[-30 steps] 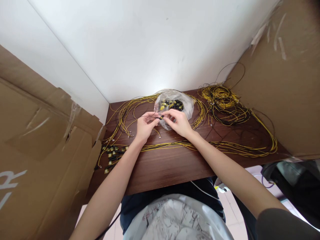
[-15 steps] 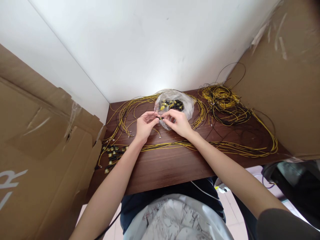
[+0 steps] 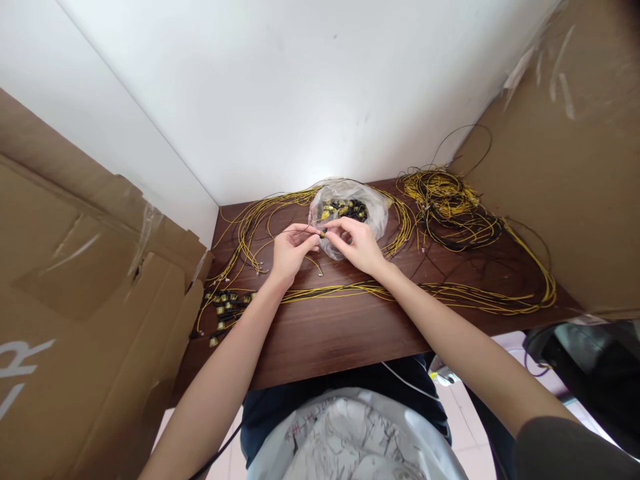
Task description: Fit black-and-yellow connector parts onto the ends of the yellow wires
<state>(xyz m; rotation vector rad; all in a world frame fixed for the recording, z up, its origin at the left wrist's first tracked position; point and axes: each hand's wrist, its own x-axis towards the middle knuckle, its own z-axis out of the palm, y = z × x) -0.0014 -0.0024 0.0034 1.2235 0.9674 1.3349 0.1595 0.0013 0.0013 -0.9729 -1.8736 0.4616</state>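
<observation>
My left hand (image 3: 294, 250) pinches a thin dark wire close to a small black-and-yellow connector (image 3: 323, 234). From the other side, the thumb and forefinger of my right hand (image 3: 356, 245) close on that connector. Both hands are just above the table, in front of a clear plastic bag (image 3: 377, 210) that holds many similar black and yellow connectors (image 3: 345, 208). Under my wrists runs a bundle of yellow and black wires (image 3: 340, 291). More connectors (image 3: 227, 310) on wire ends lie left of my left forearm. My fingers partly hide the held piece.
A tangle of yellow and black wires (image 3: 445, 203) lies at the back right. Cardboard walls (image 3: 100, 280) stand left and right, and a white panel (image 3: 300, 100) rises behind the brown table (image 3: 340, 340). A white patterned cloth or bag (image 3: 360, 440) covers my lap.
The fingertips have shifted slightly around the connector, and my right forefinger now reaches a little further over it. Everything else stays where it was.
</observation>
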